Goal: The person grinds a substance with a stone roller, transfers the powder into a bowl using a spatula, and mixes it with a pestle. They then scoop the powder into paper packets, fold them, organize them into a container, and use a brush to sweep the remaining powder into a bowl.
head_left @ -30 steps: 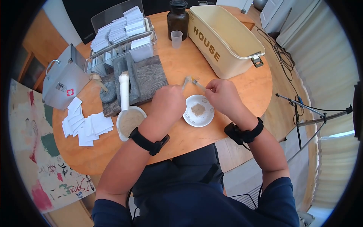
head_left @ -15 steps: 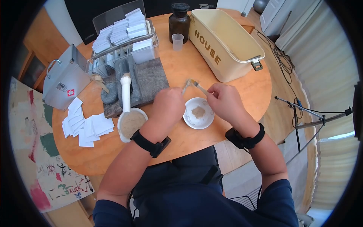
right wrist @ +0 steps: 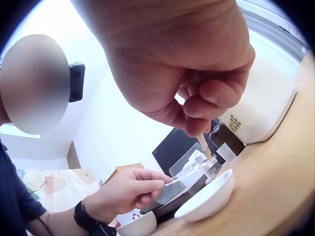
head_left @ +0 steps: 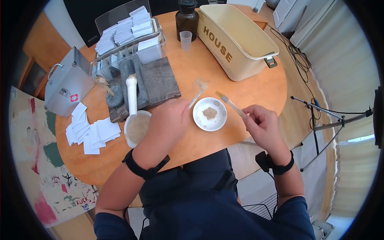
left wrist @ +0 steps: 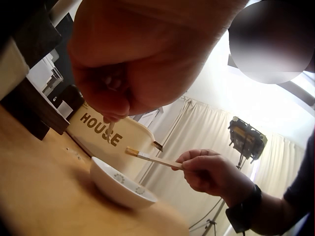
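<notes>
My right hand pinches a small flat brush, its tan bristles pointing up and left beyond the dish's right rim. Between the fingertips of my left hand is a slim pale stick, its far end angled up by the dish's left rim. A small white patterned dish stands between both hands with a heap of light brown powder in it. Some pale powder shows on the table beyond the stick. In the left wrist view the brush is apart from the stick.
Left of my left hand stands a white mortar with powder and a white pestle. Beyond are a grey stone block, a box of white packets, a dark jar, a plastic cup and a cream bin. Packets lie left.
My right hand has drawn the brush back to the right and toward me, away from the stick. My left hand has shifted a little left and toward me, still holding the stick.
</notes>
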A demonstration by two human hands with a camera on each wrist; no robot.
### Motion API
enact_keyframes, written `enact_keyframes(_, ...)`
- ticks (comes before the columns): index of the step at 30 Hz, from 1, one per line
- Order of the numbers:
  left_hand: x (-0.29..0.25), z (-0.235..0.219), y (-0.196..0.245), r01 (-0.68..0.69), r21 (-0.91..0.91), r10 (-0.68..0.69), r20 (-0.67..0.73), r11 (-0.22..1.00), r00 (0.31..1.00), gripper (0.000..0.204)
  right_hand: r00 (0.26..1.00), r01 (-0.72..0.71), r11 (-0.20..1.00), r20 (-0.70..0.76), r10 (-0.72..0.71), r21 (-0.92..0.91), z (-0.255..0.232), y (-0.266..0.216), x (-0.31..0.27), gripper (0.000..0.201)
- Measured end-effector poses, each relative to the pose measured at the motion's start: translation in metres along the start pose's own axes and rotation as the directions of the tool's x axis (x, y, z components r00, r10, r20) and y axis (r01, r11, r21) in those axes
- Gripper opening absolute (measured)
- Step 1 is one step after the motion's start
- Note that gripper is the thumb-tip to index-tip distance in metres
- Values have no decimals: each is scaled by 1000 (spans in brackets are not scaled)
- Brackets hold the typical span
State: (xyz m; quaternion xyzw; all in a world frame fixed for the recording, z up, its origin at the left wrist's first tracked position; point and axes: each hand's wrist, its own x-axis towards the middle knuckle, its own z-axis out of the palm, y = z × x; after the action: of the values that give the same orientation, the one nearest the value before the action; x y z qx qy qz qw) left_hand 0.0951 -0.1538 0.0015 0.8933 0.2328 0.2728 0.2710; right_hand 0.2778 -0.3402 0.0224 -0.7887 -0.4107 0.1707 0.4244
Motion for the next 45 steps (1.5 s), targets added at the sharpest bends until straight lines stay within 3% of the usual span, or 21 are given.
enact_keyframes(2,-11,-2,1,-36,46,32,68,998,997,17,1000,10,1000,26,-10,-2,0,3,-13,11)
enact_keyframes(4,-23,-1,1,-236,146,226,81,961,971,23,998,35,997,54,-31,-64,2,6,-23,10)
enact_keyframes(5,-28,-1,2,-235,146,225,85,961,971,23,998,32,998,54,-28,-62,3,11,-27,10)
enact_keyframes(7,-35,-4,6,-335,336,275,215,880,937,22,993,110,980,71,-99,-165,8,26,-31,10)
enact_keyframes(10,-39,-7,5,-414,379,337,255,827,906,25,983,185,966,35,-181,-180,15,35,-34,10)
enact_keyframes(14,-44,-9,7,-423,407,348,248,809,904,26,979,203,965,5,-205,-169,18,36,-36,11)
enact_keyframes(29,-47,-16,12,-376,391,297,248,840,922,34,960,262,932,-33,-279,-251,21,36,-36,11)
enact_keyframes(32,-44,-14,9,-345,369,258,266,863,929,23,968,239,954,-40,-250,-181,22,39,-35,12)
enact_keyframes(35,-31,-11,4,-313,401,259,185,861,948,10,966,228,957,-84,-246,-178,18,36,-23,11)
enact_keyframes(37,-16,-8,0,-220,412,211,67,884,975,3,960,219,954,-128,-248,-207,17,32,-10,10)
enact_keyframes(40,2,1,-4,-114,435,93,68,893,993,5,972,174,956,-116,-205,-235,14,25,15,11)
enact_keyframes(45,19,22,-11,-60,427,47,42,902,998,4,991,124,952,-17,-135,-280,17,21,51,15)
